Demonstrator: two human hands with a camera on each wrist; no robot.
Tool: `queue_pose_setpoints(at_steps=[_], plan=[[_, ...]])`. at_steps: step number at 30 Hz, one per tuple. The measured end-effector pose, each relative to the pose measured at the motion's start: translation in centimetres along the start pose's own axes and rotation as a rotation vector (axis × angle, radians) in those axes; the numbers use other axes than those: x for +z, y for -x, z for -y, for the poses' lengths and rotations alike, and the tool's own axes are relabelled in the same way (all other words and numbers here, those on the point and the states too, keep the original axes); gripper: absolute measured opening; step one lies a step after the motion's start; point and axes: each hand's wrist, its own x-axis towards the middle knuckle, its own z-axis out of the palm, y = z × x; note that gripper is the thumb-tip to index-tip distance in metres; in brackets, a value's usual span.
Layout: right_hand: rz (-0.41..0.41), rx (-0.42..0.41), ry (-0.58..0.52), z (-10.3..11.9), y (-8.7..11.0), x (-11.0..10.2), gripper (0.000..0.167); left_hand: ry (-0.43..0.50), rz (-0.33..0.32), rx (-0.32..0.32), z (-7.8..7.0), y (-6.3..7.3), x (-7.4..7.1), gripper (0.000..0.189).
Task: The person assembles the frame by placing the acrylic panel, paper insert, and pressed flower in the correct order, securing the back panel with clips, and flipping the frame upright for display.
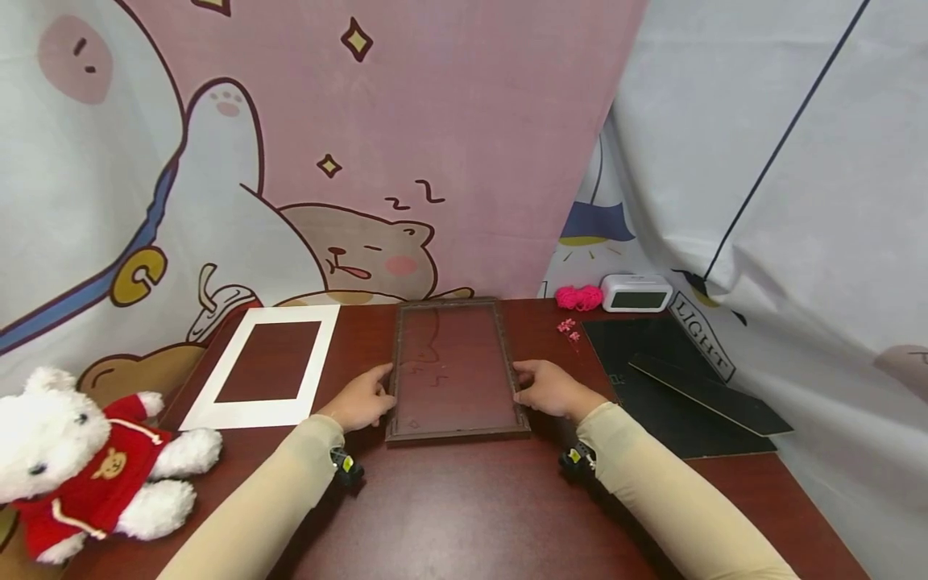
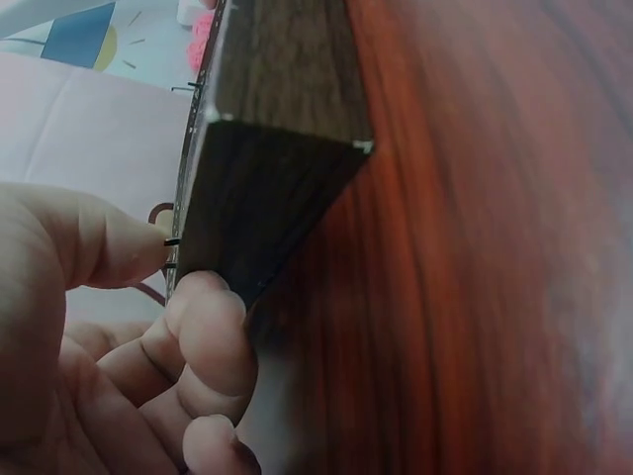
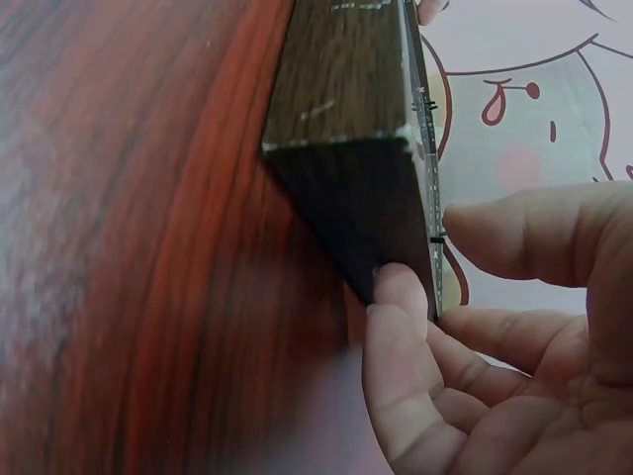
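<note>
A brown wooden picture frame lies flat on the table, and its pane mirrors the curtain's drawings. My left hand grips its left side; in the left wrist view the thumb is at a small black metal tab on the upper edge, with curled fingers against the side. On the opposite side my right hand holds the frame likewise. Its thumb meets another black tab, and a fingertip presses the wood below.
A white picture mat lies to the left, near a plush bear in red. At right is a black backing board with its stand leg raised. Pink yarn, small pink pieces and a white digital clock sit behind it.
</note>
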Motion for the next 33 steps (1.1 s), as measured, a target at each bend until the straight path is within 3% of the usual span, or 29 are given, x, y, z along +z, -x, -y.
queue_pose_setpoints(at_steps=[11, 23, 28, 33], plan=[[0.007, 0.027, 0.004, 0.6, -0.3, 1.0, 0.080, -0.009, -0.014, -0.021, 0.6, 0.8, -0.8, 0.072], [0.032, 0.050, -0.059, 0.8, -0.3, 0.9, 0.080, -0.052, -0.011, -0.001, 1.1, 0.2, -1.3, 0.073], [0.055, 0.056, -0.071, 0.9, -0.2, 0.9, 0.079, -0.075, -0.112, -0.007, 1.7, 0.4, -3.1, 0.071], [0.077, 0.055, -0.069, 0.9, 0.1, 0.7, 0.079, -0.159, -0.251, -0.086, 3.3, 0.7, -5.9, 0.073]])
